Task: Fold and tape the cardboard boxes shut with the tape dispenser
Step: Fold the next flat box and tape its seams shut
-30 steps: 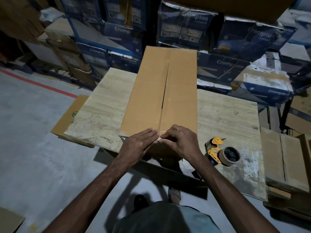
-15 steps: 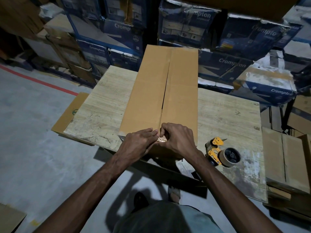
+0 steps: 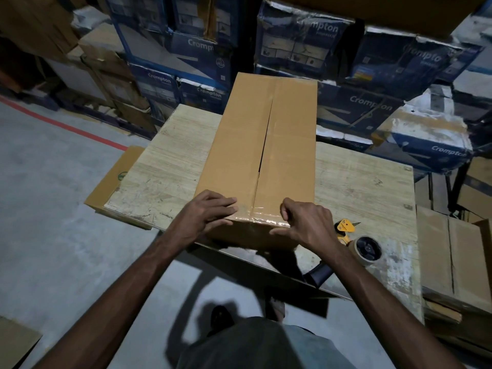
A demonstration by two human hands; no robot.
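Observation:
A long brown cardboard box [image 3: 266, 145] lies lengthwise on the wooden table [image 3: 165, 171], flaps folded shut with a narrow gap along the centre seam. A strip of clear tape [image 3: 255, 213] runs across its near edge. My left hand [image 3: 205, 214] rests on the near left corner, fingers laid flat on top. My right hand [image 3: 306, 225] is at the near right corner with fingers curled onto the top edge and thumb along the front face. The yellow tape dispenser [image 3: 356, 241] lies on the table just right of my right hand, untouched.
Flat cardboard boxes [image 3: 452, 257] are stacked to the right of the table. Blue printed cartons [image 3: 372, 107] are piled behind it. A flattened carton [image 3: 111, 182] sticks out from under the table's left edge. A grey floor with a red line lies to the left.
Both hands were together at the middle of the box's near edge. They have slid apart along the tape, the left to the left corner and the right to the right corner.

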